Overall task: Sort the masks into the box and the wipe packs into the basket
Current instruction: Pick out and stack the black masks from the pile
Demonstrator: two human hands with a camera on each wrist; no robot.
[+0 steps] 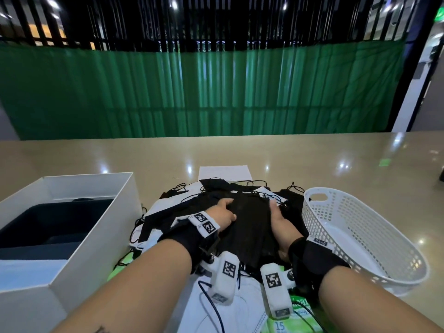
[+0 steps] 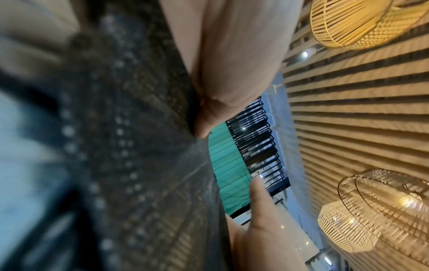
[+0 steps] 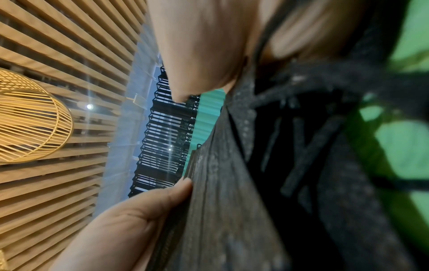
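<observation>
A stack of black masks [image 1: 252,227] lies on top of a mixed heap in the middle of the table. My left hand [image 1: 224,213] grips the stack's left edge, fingers curled over it. My right hand [image 1: 280,219] grips the right edge, thumb on top. The left wrist view shows a finger [image 2: 209,124] pressed against the black masks [image 2: 139,165]. In the right wrist view my thumb [image 3: 167,198] lies on the stack [image 3: 220,210]. Green wipe packs [image 1: 298,307] peek out under the heap near me. A white box [image 1: 127,200] stands at the left, a white basket [image 1: 360,212] at the right.
White masks [image 1: 230,306] lie at the near edge of the heap between my forearms. A white sheet [image 1: 224,173] sits behind the heap. The box holds a dark insert [image 1: 55,219]. A green curtain [image 1: 216,92] hangs beyond the far table edge.
</observation>
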